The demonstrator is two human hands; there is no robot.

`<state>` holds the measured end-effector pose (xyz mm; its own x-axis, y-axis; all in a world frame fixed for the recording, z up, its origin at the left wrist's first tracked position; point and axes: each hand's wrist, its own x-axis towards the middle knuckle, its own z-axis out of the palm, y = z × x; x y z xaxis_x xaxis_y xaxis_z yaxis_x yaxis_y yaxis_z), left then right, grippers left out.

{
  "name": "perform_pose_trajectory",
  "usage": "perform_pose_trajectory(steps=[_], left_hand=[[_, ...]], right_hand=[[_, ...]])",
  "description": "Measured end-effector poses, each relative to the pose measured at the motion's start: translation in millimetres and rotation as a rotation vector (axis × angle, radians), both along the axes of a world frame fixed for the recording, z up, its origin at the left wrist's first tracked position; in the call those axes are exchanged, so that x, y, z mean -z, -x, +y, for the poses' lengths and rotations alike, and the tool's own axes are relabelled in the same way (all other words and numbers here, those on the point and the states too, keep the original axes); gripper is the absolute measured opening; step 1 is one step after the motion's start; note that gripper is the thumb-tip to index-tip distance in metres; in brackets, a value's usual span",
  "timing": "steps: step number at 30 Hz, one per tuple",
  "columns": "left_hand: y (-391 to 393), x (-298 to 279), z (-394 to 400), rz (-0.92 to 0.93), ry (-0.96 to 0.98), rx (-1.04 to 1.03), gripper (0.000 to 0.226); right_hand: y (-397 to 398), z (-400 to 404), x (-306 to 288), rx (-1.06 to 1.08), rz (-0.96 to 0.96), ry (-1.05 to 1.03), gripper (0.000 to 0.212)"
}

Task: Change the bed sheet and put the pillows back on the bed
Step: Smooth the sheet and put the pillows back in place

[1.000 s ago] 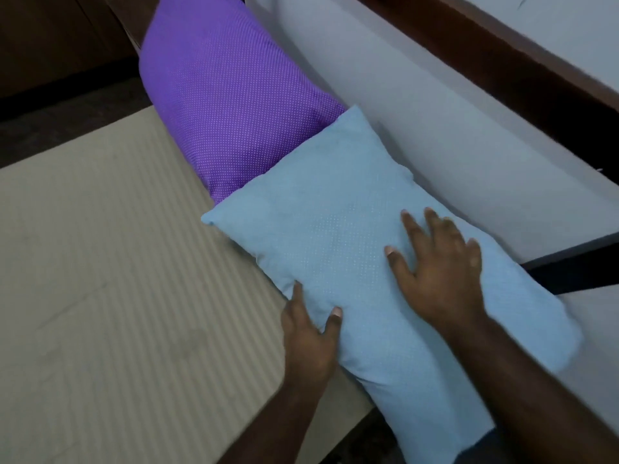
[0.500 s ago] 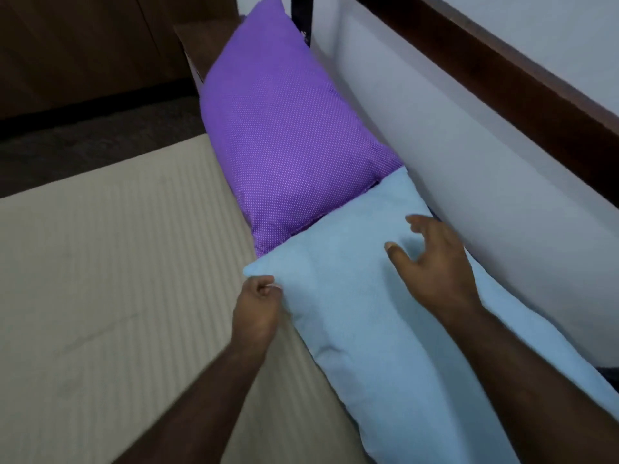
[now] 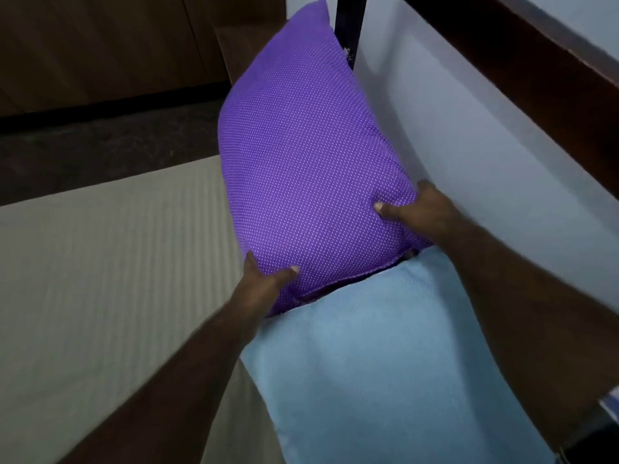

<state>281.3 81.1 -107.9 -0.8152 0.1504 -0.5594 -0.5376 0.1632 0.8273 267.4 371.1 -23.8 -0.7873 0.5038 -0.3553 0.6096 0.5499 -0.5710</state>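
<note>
Now both hands' grip, left hand [image 3: 264, 279] and right hand [image 3: 418, 209], clenched on purple pillow [image 3: 308, 162] near corners.

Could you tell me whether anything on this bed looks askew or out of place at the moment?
The purple pillow sits tilted, its near edge overlapping the blue pillow rather than lying beside it. Both hands, left hand and right hand, grip its near corners. Nothing looks damaged.
</note>
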Motion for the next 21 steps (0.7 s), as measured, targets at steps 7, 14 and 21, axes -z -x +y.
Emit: perform_pose_trajectory(steps=[7,14,21], left_hand=[[-9.9,-31.4,35.6,0.275,0.266,0.242,0.157],[-9.9,-67.9,-36.0,-0.086,-0.524,-0.609,0.037],[-31.4,-68.3,-77.2,-0.404,-0.547,-0.668,0.033]], right_hand=[[7.3,-138.4,-90.6,-0.309,0.583,0.091,0.053],[-16.5,-194.3,-61.8,-0.209,0.63,0.392,0.04],[-19.4,-200.8,28.3,0.069,0.118,0.785,0.115]])
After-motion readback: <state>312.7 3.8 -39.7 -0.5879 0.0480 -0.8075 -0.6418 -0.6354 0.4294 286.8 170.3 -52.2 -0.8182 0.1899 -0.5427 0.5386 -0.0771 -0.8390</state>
